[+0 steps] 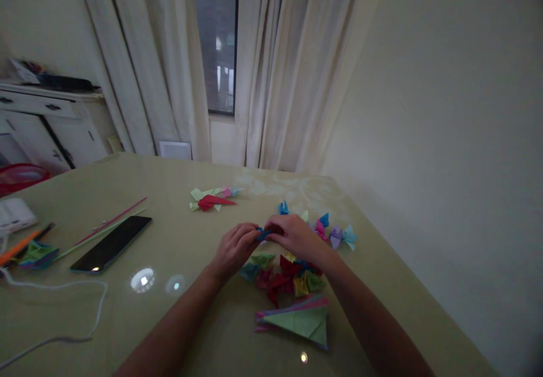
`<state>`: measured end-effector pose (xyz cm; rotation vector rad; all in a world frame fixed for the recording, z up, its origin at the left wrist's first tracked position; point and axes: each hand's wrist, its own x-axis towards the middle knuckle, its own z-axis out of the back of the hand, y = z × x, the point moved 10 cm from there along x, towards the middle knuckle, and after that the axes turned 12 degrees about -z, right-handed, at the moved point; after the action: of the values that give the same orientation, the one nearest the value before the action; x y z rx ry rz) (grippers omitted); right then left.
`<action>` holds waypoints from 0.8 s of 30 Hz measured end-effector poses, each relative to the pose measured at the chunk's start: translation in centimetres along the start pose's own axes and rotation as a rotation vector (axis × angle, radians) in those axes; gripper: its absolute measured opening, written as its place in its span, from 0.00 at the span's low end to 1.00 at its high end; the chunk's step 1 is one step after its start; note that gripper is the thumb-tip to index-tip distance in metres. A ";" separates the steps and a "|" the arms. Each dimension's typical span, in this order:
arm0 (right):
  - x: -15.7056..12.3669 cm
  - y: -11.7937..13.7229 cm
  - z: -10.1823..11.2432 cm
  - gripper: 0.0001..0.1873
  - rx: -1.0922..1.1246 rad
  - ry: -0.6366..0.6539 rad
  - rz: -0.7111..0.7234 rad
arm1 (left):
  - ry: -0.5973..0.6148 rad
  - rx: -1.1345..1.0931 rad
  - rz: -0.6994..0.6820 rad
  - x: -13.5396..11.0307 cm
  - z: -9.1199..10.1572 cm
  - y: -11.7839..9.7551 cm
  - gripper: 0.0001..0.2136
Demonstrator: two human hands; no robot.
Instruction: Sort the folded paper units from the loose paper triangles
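Head view: left hand pinches blue paper; right hand likewise.

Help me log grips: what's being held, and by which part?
Small blue folded paper, its left side in the left hand, right side in the right hand.

Both bare forearms stretch forward and converge; the left hand and right hand nearly meet, fingers bent and pinched.
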<state>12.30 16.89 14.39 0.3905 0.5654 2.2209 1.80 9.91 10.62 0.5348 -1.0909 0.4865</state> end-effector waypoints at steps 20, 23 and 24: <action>0.1 -4.1 -4.4 0.12 -0.520 0.327 -0.212 | 0.713 0.481 0.876 -10.8 -2.1 17.9 0.21; -0.1 -3.7 -5.0 0.14 -0.529 0.365 -0.182 | 0.755 0.453 0.885 -11.1 -1.6 17.0 0.21; -0.2 -3.6 -5.2 0.14 -0.533 0.371 -0.174 | 0.774 0.430 0.887 -11.2 -1.6 16.6 0.21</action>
<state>12.33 17.41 8.10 -0.3385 0.1649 2.1764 -11.55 22.52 2.51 0.1537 -0.4062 1.5801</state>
